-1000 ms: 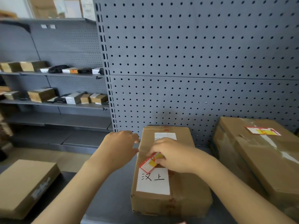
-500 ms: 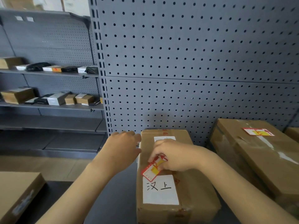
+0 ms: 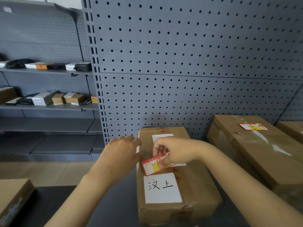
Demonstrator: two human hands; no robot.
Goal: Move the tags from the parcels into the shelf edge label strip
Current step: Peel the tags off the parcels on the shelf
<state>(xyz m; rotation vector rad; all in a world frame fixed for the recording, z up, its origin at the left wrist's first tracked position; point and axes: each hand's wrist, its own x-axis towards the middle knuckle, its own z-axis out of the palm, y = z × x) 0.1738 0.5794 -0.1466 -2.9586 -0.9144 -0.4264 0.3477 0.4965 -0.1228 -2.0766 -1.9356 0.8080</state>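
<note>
On the middle parcel (image 3: 172,185), at six o'clock in the head view, the right hand (image 3: 177,152) pinches a red-and-yellow tag (image 3: 153,165), its fingers hiding the tag's right part. At nine o'clock of it, the left hand (image 3: 122,154) rests loosely spread against the parcel's side, holding nothing. Another tag (image 3: 252,126) lies on the parcel (image 3: 262,153) at three o'clock; its print is illegible.

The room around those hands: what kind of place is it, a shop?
Likely a parcel depot or stockroom. Grey pegboard shelving lines the walls, taped cardboard parcels lie on the shelves, and the right hand holds a red and yellow tag.
</note>
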